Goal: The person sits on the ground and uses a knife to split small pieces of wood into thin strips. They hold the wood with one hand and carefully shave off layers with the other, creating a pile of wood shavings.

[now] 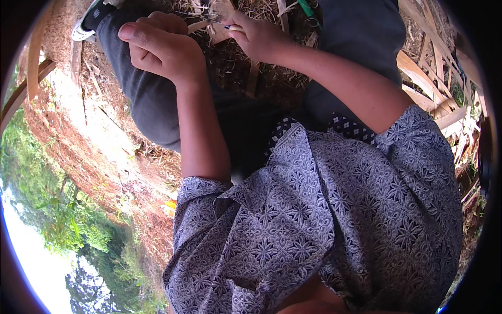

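Note:
Closed in a fist, my left hand is at the upper left, above my bent knee. A short pale wooden stick sticks out of it toward the right; the rest is hidden in the fingers. My right hand, at the top middle, is closed in a pinch on a thin pale piece with a dark blue part; its kind cannot be made out. The two held ends nearly meet between the hands. Just beyond them is a light wood block on the ground.
Shavings and straw litter the brown soil between my legs. A green object lies near my right knee. Long split wood strips are heaped at the right. Sunlit bare earth and green plants are on the left.

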`<state>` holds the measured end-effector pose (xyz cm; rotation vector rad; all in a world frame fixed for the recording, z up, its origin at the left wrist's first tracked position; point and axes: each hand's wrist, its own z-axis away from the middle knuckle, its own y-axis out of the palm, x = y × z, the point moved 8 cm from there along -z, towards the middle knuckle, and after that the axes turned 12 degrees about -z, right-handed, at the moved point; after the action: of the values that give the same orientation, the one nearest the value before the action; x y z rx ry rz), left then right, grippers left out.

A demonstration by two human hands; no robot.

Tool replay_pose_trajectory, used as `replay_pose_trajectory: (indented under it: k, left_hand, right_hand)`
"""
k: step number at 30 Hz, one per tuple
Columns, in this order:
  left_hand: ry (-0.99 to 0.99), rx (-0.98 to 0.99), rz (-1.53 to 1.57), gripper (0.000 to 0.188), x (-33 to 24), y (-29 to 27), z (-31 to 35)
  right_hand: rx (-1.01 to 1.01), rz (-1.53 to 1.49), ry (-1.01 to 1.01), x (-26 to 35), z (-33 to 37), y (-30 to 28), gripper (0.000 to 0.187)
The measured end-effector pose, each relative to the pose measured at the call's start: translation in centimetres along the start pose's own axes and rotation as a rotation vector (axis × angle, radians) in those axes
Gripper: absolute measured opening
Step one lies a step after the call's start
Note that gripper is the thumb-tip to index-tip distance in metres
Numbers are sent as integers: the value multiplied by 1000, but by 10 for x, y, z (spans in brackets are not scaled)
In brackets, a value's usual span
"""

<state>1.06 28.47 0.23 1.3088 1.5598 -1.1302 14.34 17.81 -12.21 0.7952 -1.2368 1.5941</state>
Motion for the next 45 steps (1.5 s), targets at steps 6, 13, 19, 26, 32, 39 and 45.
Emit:
replay_pose_trajectory:
  k: [6,13,19,26,32,39,45]
  left_hand:
    - [-18,-47,37,65,5,1,7]
    - [-77,-80,-7,66,9,-6,1]
    - [-125,-137,-33,65,17,-18,-1]
    - [-9,46,93,57,16,-12,0]
    - [324,-52,-388,36,-18,-20,-3]
    - [504,-94,-629,51,-33,-22,9]
    - [590,-127,-644,54,-33,-21,11]
  right_hand:
    - [90,9,250,24,1,-5,29]
    - [2,-130,-78,68,1,-1,29]
    - [-64,-118,-103,83,-7,-8,27]
    - [88,-148,168,36,11,-19,27]
    - [119,-127,127,25,14,-21,24]
    - [94,-279,-13,101,21,-27,20]
    - [64,-187,143,55,21,-25,22]
